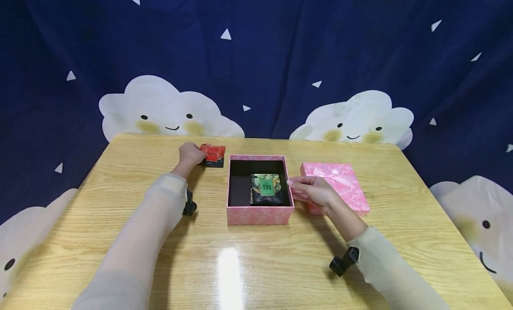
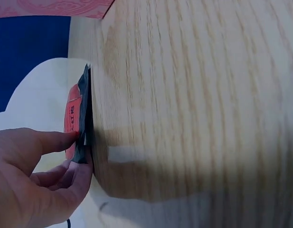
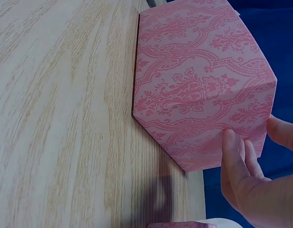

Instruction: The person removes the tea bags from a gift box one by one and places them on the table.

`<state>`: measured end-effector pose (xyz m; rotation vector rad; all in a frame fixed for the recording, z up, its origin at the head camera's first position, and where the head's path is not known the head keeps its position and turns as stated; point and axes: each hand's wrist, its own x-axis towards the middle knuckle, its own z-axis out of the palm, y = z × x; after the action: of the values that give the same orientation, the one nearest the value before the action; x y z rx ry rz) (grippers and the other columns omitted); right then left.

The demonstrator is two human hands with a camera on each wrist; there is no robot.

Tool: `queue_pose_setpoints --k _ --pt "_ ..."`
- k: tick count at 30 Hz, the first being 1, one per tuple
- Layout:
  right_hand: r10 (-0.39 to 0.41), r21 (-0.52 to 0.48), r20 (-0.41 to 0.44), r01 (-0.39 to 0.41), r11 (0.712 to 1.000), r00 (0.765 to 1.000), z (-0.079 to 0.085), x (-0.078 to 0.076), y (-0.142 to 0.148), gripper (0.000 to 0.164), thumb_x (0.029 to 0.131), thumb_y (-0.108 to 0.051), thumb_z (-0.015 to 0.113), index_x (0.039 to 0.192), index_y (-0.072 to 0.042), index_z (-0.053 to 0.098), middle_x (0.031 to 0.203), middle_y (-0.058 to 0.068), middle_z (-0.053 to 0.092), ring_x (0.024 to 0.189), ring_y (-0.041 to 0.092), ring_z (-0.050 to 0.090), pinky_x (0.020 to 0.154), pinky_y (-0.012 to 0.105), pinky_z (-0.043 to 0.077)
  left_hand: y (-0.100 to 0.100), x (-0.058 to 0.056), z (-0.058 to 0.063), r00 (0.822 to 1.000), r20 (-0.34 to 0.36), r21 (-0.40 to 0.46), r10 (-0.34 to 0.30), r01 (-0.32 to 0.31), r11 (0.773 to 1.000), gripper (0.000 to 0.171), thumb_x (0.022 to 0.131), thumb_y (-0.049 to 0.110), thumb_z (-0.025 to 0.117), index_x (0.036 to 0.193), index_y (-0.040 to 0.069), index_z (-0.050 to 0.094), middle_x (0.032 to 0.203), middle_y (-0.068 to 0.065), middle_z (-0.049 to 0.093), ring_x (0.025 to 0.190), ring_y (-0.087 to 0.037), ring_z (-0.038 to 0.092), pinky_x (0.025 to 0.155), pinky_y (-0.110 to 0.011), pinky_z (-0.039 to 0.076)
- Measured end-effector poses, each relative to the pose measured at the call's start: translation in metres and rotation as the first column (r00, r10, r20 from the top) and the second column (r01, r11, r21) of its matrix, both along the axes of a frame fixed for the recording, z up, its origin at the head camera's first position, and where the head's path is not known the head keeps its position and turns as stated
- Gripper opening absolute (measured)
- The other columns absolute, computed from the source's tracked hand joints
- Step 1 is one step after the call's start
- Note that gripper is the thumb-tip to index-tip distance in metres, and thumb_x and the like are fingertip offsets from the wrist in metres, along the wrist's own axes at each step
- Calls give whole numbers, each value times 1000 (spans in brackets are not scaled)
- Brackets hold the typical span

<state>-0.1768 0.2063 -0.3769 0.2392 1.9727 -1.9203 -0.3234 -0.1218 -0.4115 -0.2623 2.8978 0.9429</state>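
My left hand [image 1: 191,155] pinches the near edge of a small red and black packet [image 1: 213,155] at the back left of the table; thumb and fingers sit on opposite faces in the left wrist view. In the middle stands an open pink patterned box [image 1: 259,215] with a dark inside. A packet with a green label [image 1: 266,188] lies in it, toward the right. At the box's right wall is my right hand [image 1: 314,190], its thumb [image 3: 282,131] over the rim and its fingers against the outer side.
A pink lid [image 1: 348,188] with a ribbon bow rests on the wooden table [image 1: 200,265], right of the box and partly behind my right hand. Behind the table's far edge hangs a dark blue curtain [image 1: 264,56] with white clouds.
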Motion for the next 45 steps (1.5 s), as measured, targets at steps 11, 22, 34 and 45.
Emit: queue_pose_setpoints --k 11,22,34,45 --pt "2 10 -7 -2 1000 1000 1 0 -1 32 92 -10 63 117 9 56 90 -4 72 89 9 71 85 22 58 3 4 5 999 38 -108 -39 43 993 31 85 11 54 62 13 34 64 -2 34 61 -18 37 48 -26 33" --pt "4 5 0 -4 1000 1000 -5 4 1 38 93 -10 62 122 13 53 86 -5 71 84 7 70 82 20 58 3 14 17 998 28 -37 -61 62 997 42 88 16 54 52 16 32 48 6 21 46 -10 21 43 -23 22" --pt "13 -4 -13 -13 1000 1000 -7 4 3 40 94 -9 60 123 15 49 85 -6 71 84 6 70 81 18 58 9 43 38 995 -15 179 -94 96 979 37 92 25 62 113 -4 64 122 -22 62 120 -35 53 100 -44 49" --pt "23 -16 -6 -23 1000 1000 0 2 0 45 95 -8 58 128 19 44 83 -5 70 82 5 69 81 18 58 20 66 59 998 9 406 -57 49 913 37 91 25 63 115 -3 63 103 -13 67 89 -21 63 80 -29 55"
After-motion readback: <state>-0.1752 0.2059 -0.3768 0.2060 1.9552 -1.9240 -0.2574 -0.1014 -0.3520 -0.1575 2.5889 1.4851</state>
